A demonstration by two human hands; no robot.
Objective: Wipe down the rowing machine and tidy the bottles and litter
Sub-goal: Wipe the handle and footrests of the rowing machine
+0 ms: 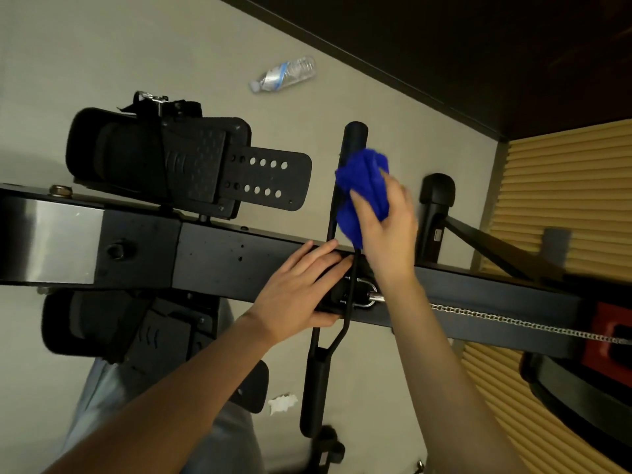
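- Head view: the right hand (386, 230) grips a bunched blue fluffy cloth (362, 179). Its fingers are curled around the cloth and press it against the upper grip of the black metal pull handle (315, 388) of the rowing machine.
- The left hand (297, 292) holds the middle block of this same handle, with the fingers laid over the top and the thumb below. In this way it steadies the handle across the long black rail (212, 258).
- By my judgement, the wiping step is in progress and it is now at the handle.
- The picture cannot show whether the lower grip, the rail and the two black footrests (191, 165) are already wiped. I see no clear wet marks or dust on them.
- A thin silver chain (513, 323) runs from the handle along the rail to the right. If it needs wiping, I cannot tell.
- The tidying seems not yet begun. A clear plastic water bottle (284, 75) lies on its side on the pale floor (102, 46), well apart from the hands and beyond the far footrest.
- A small white crumpled paper scrap (282, 403) lies on the floor on the near side of the rail, just beside the lower grip.
- What is left, I think: finish the handle, perhaps wipe other parts of the machine, then collect the bottle and the scrap.
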